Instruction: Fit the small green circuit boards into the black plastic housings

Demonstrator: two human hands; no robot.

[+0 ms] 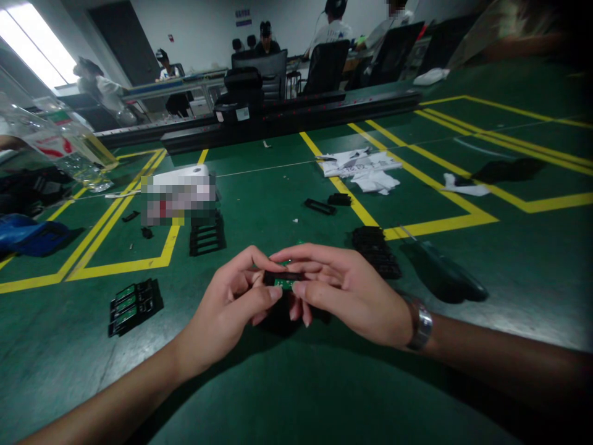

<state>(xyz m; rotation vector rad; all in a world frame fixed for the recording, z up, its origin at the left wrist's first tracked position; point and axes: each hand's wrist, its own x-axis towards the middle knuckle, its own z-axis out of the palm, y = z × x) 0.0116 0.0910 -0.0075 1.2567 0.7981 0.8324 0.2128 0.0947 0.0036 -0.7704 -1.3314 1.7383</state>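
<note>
Between both hands, above the green tabletop, is a small green circuit board [284,285] set against a black plastic frame [281,275]. My left hand [241,285] is closed on its left end, the thumb at the board's edge. My right hand [333,278] grips the right end, with thumb below and index finger arched over the top. The fingers hide much of both parts. To the left lies a black holder with several green boards [132,304]. A stack of black plastic frames [376,250] sits just beyond my right hand, and a black slotted frame [206,237] beyond my left.
A dark-handled screwdriver-like tool [445,269] lies at right. Farther back are crumpled white papers [361,165], a loose black frame [320,206], a white device [180,179] partly blurred out, and plastic bottles [69,148]. A blue object [32,235] is at far left. People sit beyond the black rail [291,122].
</note>
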